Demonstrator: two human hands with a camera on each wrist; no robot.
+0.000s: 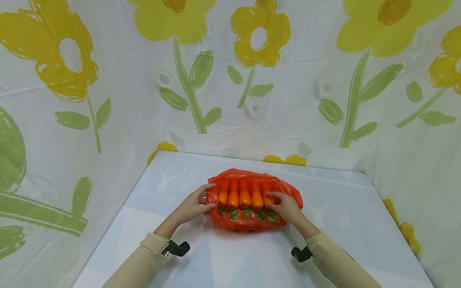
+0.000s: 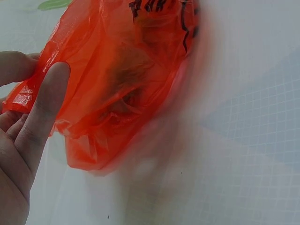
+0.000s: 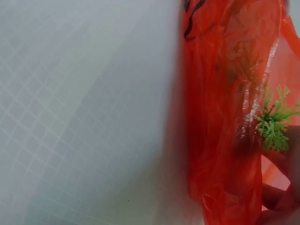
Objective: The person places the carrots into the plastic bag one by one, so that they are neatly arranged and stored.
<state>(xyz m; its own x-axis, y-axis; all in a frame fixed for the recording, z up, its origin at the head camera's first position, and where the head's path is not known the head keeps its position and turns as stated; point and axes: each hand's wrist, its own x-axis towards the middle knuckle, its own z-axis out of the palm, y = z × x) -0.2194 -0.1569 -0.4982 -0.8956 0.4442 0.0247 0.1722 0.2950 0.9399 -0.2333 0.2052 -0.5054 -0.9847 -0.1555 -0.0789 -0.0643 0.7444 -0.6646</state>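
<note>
A red plastic bag (image 1: pixel 295 194) lies with its mouth spread on the table. Inside it several orange carrots (image 1: pixel 233 196) stand side by side in a row, their leafy green tops (image 1: pixel 246 212) toward me. My left hand (image 1: pixel 196 204) pinches the bag's left edge; in the left wrist view the thumb (image 2: pixel 51 89) presses on the red film with the fingers behind it. At the right end, my right hand (image 1: pixel 288 206) reaches into the mouth and holds the rightmost carrot (image 1: pixel 267 200) between thumb and fingers. In the right wrist view a green top (image 3: pixel 274 119) pokes out beside that hand, which the bag partly hides.
The pale table (image 1: pixel 187 256) has faint printed patterns. White cloth walls (image 1: pixel 299 100) with yellow flowers rise behind it and at both sides. A black wrist device (image 1: pixel 178 249) sits on the left sleeve, another (image 1: pixel 301 254) on the right.
</note>
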